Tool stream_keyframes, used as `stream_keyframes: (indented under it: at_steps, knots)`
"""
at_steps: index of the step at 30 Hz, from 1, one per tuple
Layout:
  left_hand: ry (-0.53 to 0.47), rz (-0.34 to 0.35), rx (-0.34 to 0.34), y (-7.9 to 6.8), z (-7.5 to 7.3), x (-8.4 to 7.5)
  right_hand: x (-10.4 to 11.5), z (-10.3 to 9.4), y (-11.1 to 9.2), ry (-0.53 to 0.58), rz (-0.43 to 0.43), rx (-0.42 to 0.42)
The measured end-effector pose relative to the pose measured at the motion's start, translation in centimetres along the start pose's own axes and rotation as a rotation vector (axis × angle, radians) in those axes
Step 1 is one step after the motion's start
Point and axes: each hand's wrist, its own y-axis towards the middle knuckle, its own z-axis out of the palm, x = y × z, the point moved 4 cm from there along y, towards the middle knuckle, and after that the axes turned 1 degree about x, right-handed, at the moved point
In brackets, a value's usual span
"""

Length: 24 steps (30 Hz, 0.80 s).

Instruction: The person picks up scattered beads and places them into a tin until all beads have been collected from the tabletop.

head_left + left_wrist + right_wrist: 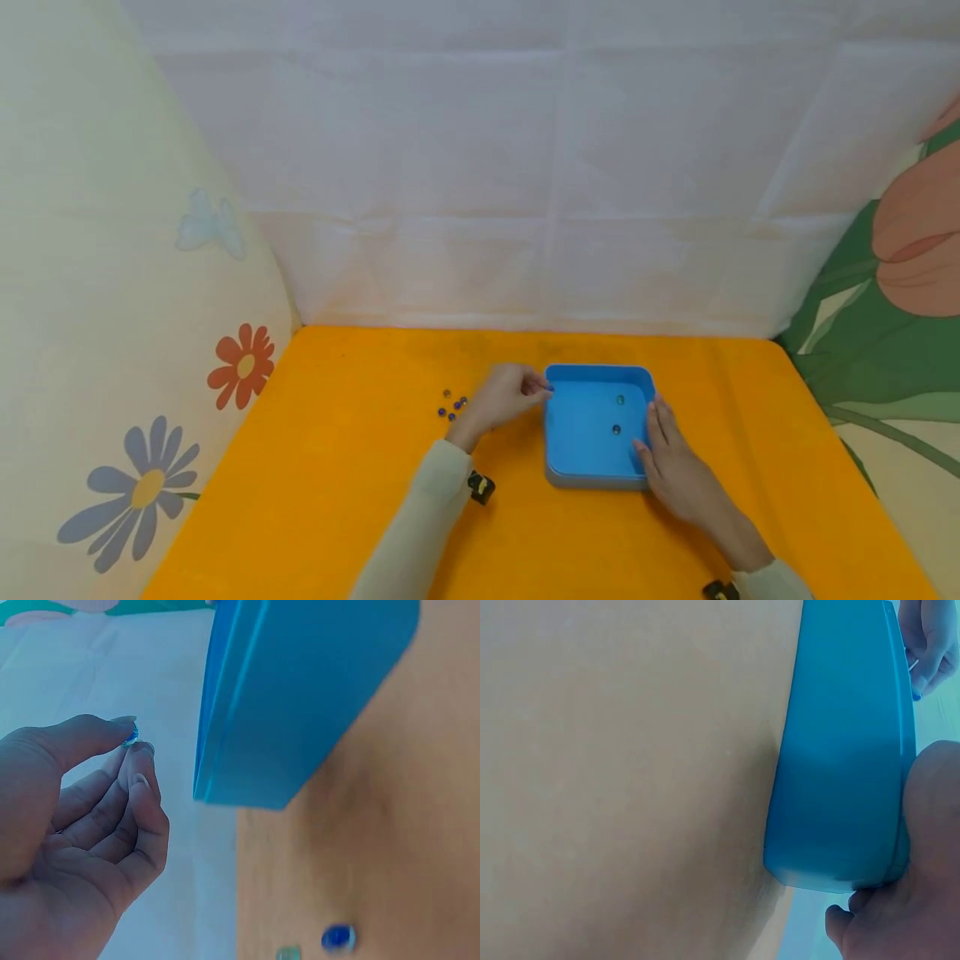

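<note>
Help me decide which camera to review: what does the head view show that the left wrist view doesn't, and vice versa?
Only the head view: two marbles inside the blue box, a clear sight of the right grip at its right side, and a red flower print.
Only the left wrist view: the palm side of the left grip.
Both: the left grip pinching a blue marble near the box, and loose marbles on the table.

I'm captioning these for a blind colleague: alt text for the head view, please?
A person's left hand pinches a blue marble at the left rim of a blue tray while the right hand holds its right side. Two marbles lie inside; more lie on the orange table.
</note>
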Motion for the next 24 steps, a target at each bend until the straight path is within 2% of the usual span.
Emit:
stream_keyframes:
  at_steps: [9,16,24]
  knots:
    - [-0.014,0.002,0.023,1.4,1.6,-1.3,-0.2,0.2,0.0,-0.002,0.016,0.014]
    - [-0.024,-0.033,0.025,2.7,2.0,-2.0,-0.1,0.2,0.0,0.001,0.018,0.023]
    - [0.005,-0.034,0.021,4.1,2.6,-2.7,0.0,0.2,0.0,0.002,0.023,0.030]
